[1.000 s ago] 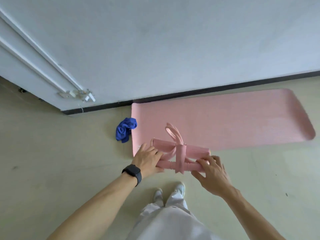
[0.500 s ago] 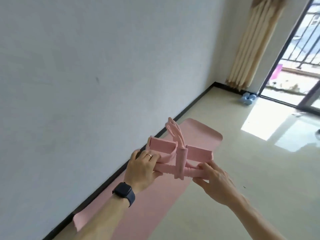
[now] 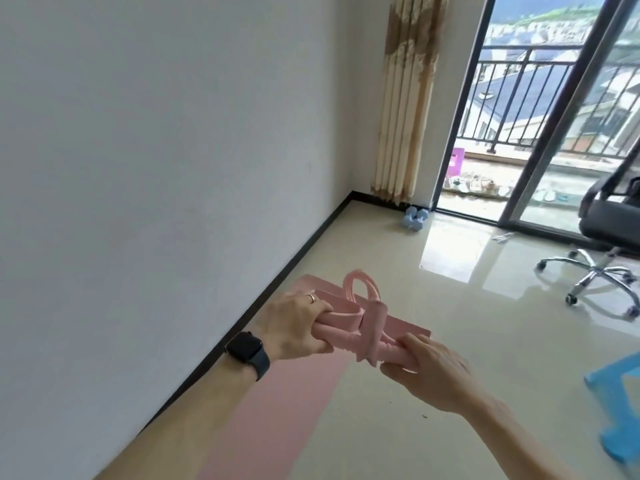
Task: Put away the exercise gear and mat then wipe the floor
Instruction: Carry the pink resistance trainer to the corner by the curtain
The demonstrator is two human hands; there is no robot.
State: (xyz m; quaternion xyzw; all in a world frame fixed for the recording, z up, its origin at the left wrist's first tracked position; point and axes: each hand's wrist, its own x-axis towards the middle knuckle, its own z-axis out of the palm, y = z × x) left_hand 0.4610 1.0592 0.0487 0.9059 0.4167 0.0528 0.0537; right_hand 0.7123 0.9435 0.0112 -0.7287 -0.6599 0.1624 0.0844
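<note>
Above the mat [image 3: 277,410], the left hand [image 3: 294,327] and right hand [image 3: 429,372] hold the folded pink pedal puller [image 3: 372,322] — fingers clamped round each end — yet a slack grip could let its bands spring loose.

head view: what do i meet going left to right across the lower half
white wall → smartwatch → left hand → pink pull exerciser → right hand → blue stool
</note>
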